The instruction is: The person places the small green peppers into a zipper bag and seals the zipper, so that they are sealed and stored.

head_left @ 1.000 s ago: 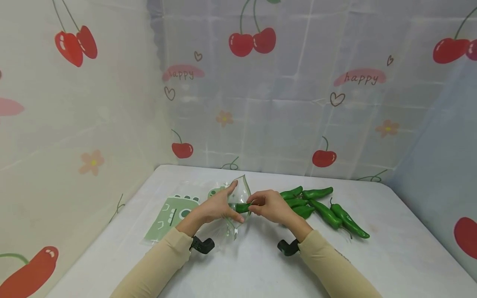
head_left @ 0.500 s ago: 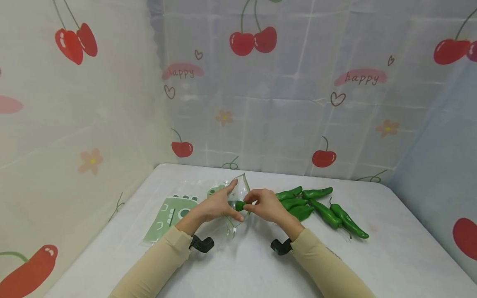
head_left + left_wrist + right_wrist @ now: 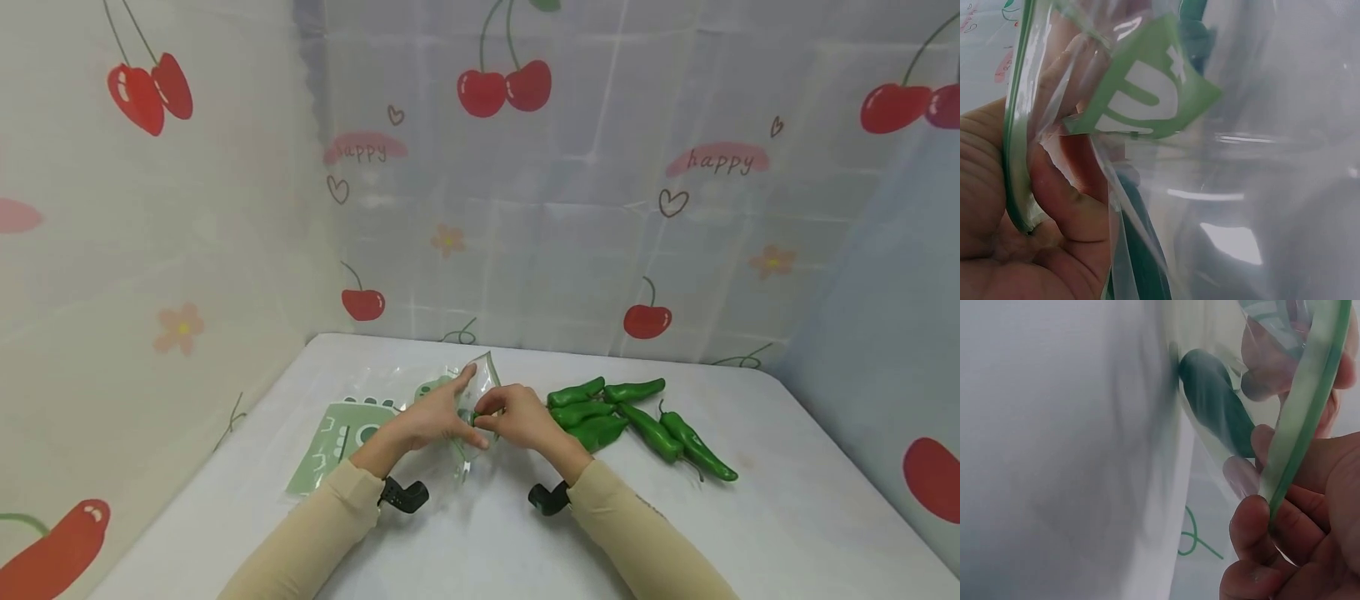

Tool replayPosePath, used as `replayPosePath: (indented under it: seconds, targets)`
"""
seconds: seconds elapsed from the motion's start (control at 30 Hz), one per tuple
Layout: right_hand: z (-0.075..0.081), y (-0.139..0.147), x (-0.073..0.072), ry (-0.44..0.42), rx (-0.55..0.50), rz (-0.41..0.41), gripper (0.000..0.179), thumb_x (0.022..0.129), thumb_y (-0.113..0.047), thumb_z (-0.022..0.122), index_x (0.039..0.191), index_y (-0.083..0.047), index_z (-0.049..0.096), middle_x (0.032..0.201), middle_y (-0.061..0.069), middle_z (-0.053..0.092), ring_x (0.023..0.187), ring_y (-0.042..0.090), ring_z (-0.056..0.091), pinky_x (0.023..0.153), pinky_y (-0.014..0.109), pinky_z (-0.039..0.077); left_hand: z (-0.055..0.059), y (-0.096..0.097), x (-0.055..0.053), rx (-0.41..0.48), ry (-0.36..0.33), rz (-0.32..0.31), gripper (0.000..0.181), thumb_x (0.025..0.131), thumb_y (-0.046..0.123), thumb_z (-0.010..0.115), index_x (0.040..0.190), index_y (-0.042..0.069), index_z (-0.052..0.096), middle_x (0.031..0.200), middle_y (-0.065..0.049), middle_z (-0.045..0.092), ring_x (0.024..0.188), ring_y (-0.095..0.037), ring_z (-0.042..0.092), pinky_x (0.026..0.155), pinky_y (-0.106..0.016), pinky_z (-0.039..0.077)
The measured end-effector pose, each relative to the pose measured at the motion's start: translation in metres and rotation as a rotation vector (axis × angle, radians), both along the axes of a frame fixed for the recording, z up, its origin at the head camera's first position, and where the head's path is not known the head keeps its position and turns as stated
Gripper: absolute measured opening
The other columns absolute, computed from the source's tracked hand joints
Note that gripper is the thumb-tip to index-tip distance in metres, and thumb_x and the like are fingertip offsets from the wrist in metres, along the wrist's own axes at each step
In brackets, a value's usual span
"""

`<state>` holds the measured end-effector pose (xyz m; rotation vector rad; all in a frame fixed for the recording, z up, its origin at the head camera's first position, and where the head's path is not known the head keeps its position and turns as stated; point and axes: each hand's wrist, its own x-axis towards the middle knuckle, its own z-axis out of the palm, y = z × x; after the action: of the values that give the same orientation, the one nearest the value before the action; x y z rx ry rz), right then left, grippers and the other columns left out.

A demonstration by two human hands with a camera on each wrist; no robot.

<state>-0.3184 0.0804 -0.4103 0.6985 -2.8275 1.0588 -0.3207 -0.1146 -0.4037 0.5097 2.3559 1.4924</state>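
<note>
My left hand holds a clear zip bag by its mouth, thumb and index finger spread wide apart. The bag has a green zip edge and a green print with white marks. At its mouth, my right hand pinches a green pepper between thumb and fingers. Most of this pepper lies inside the bag, seen through the film in the right wrist view. Only a small green bit of it shows by the fingertips in the head view.
Several green peppers lie in a loose group right of my right hand. A flat clear bag with a green cartoon print lies on the white table at the left. A cherry-patterned curtain stands behind the table.
My right hand has moved left to the bag mouth, and the pepper in it has slid deeper into the bag. My left hand has stayed nearly in place.
</note>
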Motion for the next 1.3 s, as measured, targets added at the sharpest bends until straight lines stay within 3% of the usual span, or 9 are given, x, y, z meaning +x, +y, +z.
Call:
replayPosePath:
  seconds: [0.4, 0.63, 0.9, 1.3]
  targets:
    - [-0.011, -0.015, 0.002, -0.022, -0.004, 0.0, 0.003, 0.09, -0.016, 0.078, 0.088, -0.018, 0.076, 0.094, -0.001, 0.078, 0.092, 0.016, 0.068, 0.073, 0.032, 0.055, -0.015, -0.006, 0.0, 0.009, -0.003, -0.018, 0.136, 0.065, 0.018, 0.1, 0.168, 0.025, 0.01, 0.175, -0.005, 0.007, 0.161, -0.031, 0.002, 0.125, -0.06, 0.021]
    - [0.0, -0.01, 0.002, 0.003, -0.005, -0.017, 0.006, 0.093, -0.023, 0.078, 0.09, -0.018, 0.077, 0.098, -0.003, 0.078, 0.094, 0.017, 0.07, 0.075, 0.034, 0.056, -0.011, -0.006, -0.003, 0.039, 0.003, -0.028, 0.134, 0.067, 0.016, 0.099, 0.167, 0.025, 0.012, 0.175, -0.001, 0.006, 0.161, -0.029, 0.001, 0.126, -0.058, 0.02]
    - [0.006, 0.012, 0.005, 0.037, -0.046, -0.046, 0.005, 0.094, -0.017, 0.076, 0.097, -0.014, 0.078, 0.098, -0.002, 0.078, 0.086, 0.014, 0.071, 0.071, 0.031, 0.056, -0.005, 0.002, -0.003, -0.008, 0.025, -0.016, 0.134, 0.066, 0.02, 0.099, 0.167, 0.025, 0.012, 0.174, -0.008, 0.012, 0.161, -0.032, 0.008, 0.125, -0.059, 0.022]
    - [0.009, 0.047, 0.009, 0.051, -0.072, 0.018, 0.012, 0.096, -0.02, 0.075, 0.107, -0.018, 0.077, 0.102, -0.008, 0.074, 0.09, 0.012, 0.065, 0.07, 0.029, 0.054, -0.005, 0.001, -0.006, -0.037, 0.028, 0.007, 0.135, 0.064, 0.023, 0.1, 0.167, 0.027, 0.013, 0.174, -0.006, 0.013, 0.161, -0.031, 0.008, 0.125, -0.059, 0.021]
